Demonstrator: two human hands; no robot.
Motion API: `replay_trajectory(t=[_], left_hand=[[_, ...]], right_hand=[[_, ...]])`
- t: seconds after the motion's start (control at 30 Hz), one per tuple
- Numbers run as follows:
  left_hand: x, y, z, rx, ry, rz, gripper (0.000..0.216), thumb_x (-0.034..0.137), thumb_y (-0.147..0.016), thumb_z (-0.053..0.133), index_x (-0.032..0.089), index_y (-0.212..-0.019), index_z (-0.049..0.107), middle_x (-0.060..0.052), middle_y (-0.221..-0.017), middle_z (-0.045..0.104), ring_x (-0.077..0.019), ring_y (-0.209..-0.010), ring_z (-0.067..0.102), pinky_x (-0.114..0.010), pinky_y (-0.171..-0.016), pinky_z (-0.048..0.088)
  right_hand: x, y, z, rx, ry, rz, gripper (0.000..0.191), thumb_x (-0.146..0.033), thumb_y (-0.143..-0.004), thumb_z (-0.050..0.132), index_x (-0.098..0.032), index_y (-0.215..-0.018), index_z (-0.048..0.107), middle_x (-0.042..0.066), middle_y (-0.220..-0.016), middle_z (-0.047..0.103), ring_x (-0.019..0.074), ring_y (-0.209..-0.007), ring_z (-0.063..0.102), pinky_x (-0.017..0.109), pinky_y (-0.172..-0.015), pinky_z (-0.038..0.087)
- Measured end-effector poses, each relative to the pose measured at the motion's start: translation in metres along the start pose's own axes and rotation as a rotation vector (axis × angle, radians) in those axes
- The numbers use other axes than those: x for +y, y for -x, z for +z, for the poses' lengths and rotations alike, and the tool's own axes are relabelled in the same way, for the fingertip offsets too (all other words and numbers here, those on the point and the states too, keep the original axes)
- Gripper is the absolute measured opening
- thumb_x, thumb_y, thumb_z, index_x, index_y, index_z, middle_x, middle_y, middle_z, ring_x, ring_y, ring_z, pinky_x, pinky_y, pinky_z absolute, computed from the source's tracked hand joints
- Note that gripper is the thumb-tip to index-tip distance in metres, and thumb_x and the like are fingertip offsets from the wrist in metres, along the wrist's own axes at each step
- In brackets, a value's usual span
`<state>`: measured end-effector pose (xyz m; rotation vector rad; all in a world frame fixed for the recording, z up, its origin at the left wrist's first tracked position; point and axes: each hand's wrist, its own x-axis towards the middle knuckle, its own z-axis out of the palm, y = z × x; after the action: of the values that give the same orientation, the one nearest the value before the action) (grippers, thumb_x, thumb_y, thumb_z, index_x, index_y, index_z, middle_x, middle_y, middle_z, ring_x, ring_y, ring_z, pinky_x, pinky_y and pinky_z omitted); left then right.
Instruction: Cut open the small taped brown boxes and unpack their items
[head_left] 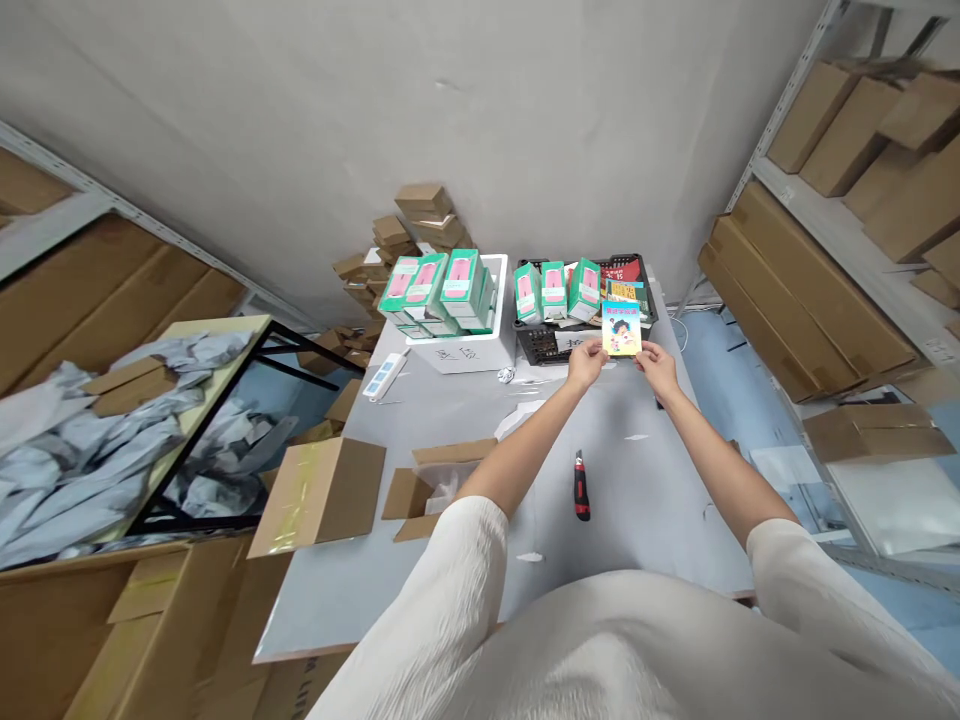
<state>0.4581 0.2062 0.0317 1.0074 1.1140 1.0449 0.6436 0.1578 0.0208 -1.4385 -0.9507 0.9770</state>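
A small colourful booklet [621,328] with a blue and yellow cover is held upright at the far side of the grey table [450,560]. My left hand [586,362] pinches its lower left corner. My right hand [658,365] grips its lower right corner. Both arms are stretched forward. Just behind the booklet stands a black crate [541,345] with green and pink boxes [553,290] and other booklets in it.
A white bin [480,352] holds more green boxes. A red and black utility knife [581,487] lies mid-table; a white power strip [382,376] lies at the left. An open cardboard box [330,495] sits at the table's left edge. Shelves of cartons flank both sides.
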Motion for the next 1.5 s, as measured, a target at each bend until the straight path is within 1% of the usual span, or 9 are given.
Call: replay_trajectory(t=[0.13, 0.3, 0.43, 0.57, 0.77, 1.03, 1.17, 1.33, 1.5], left_hand=[[0.010, -0.037, 0.013, 0.023, 0.068, -0.076, 0.026, 0.014, -0.079, 0.089, 0.015, -0.104, 0.081, -0.005, -0.082, 0.079, -0.0201, -0.080, 0.075, -0.042, -0.093, 0.064], [0.006, -0.070, 0.022, 0.050, 0.135, -0.125, 0.014, 0.012, -0.084, 0.087, 0.014, -0.096, 0.080, -0.004, -0.087, 0.078, -0.0180, -0.083, 0.076, -0.041, -0.096, 0.064], [0.000, -0.084, 0.027, 0.086, 0.169, -0.155, 0.022, 0.015, -0.083, 0.090, 0.012, -0.101, 0.077, -0.006, -0.091, 0.077, -0.0171, -0.082, 0.077, -0.039, -0.093, 0.065], [-0.004, -0.088, 0.030, 0.082, 0.181, -0.174, 0.032, 0.015, -0.082, 0.092, 0.013, -0.108, 0.074, -0.004, -0.083, 0.075, -0.0180, -0.085, 0.078, -0.038, -0.094, 0.064], [-0.007, -0.076, 0.029, 0.073, 0.109, -0.199, 0.034, 0.021, -0.081, 0.091, 0.014, -0.109, 0.073, -0.007, -0.088, 0.078, -0.0200, -0.086, 0.079, -0.039, -0.092, 0.062], [0.000, -0.053, 0.017, 0.047, 0.050, -0.225, 0.024, 0.020, -0.081, 0.088, 0.018, -0.099, 0.072, -0.004, -0.087, 0.077, -0.0153, -0.082, 0.075, -0.033, -0.089, 0.059], [0.004, -0.046, 0.012, 0.049, 0.009, -0.230, 0.023, 0.023, -0.083, 0.086, 0.020, -0.101, 0.074, -0.007, -0.096, 0.080, -0.0181, -0.089, 0.077, -0.035, -0.092, 0.058], [0.005, -0.024, 0.001, 0.052, -0.017, -0.237, 0.021, 0.022, -0.084, 0.083, 0.019, -0.102, 0.074, -0.008, -0.101, 0.082, -0.0196, -0.094, 0.077, -0.034, -0.090, 0.058], [0.006, 0.018, -0.043, 0.081, -0.067, -0.215, 0.017, 0.017, -0.084, 0.077, 0.019, -0.101, 0.074, -0.008, -0.101, 0.081, -0.0181, -0.090, 0.076, -0.032, -0.086, 0.057]], right_hand=[[0.002, -0.040, 0.004, 0.021, -0.040, 0.030, 0.049, -0.047, -0.075, 0.080, -0.019, -0.114, 0.073, 0.005, -0.086, 0.078, 0.0221, -0.085, 0.074, 0.034, -0.076, 0.060], [0.016, -0.074, 0.010, 0.035, -0.078, 0.062, 0.045, -0.050, -0.075, 0.081, -0.020, -0.108, 0.075, 0.004, -0.082, 0.076, 0.0190, -0.077, 0.072, 0.030, -0.067, 0.059], [0.026, -0.089, 0.011, 0.082, -0.129, 0.107, 0.048, -0.045, -0.073, 0.084, -0.017, -0.111, 0.075, 0.005, -0.082, 0.078, 0.0177, -0.074, 0.073, 0.030, -0.067, 0.062], [0.030, -0.097, 0.012, 0.100, -0.167, 0.096, 0.057, -0.040, -0.074, 0.084, -0.018, -0.124, 0.072, 0.006, -0.092, 0.082, 0.0204, -0.084, 0.078, 0.033, -0.075, 0.066], [0.032, -0.090, 0.008, 0.145, -0.177, 0.101, 0.056, -0.032, -0.076, 0.079, -0.020, -0.129, 0.069, 0.006, -0.097, 0.082, 0.0218, -0.090, 0.079, 0.034, -0.078, 0.066], [0.025, -0.087, -0.013, 0.266, 0.043, -0.059, 0.030, -0.032, -0.085, 0.060, -0.019, -0.108, 0.073, 0.005, -0.092, 0.077, 0.0190, -0.084, 0.070, 0.033, -0.080, 0.059], [0.020, -0.079, -0.007, 0.186, 0.058, -0.078, 0.028, -0.034, -0.084, 0.061, -0.019, -0.105, 0.073, 0.006, -0.091, 0.076, 0.0187, -0.079, 0.067, 0.035, -0.080, 0.058], [0.024, -0.043, 0.011, 0.051, 0.103, -0.072, 0.036, -0.042, -0.083, 0.061, -0.019, -0.108, 0.074, 0.007, -0.093, 0.076, 0.0192, -0.078, 0.067, 0.036, -0.079, 0.059], [0.028, 0.001, 0.038, -0.049, 0.129, -0.058, 0.037, -0.046, -0.082, 0.060, -0.020, -0.105, 0.074, 0.008, -0.093, 0.078, 0.0207, -0.079, 0.068, 0.036, -0.077, 0.058]])
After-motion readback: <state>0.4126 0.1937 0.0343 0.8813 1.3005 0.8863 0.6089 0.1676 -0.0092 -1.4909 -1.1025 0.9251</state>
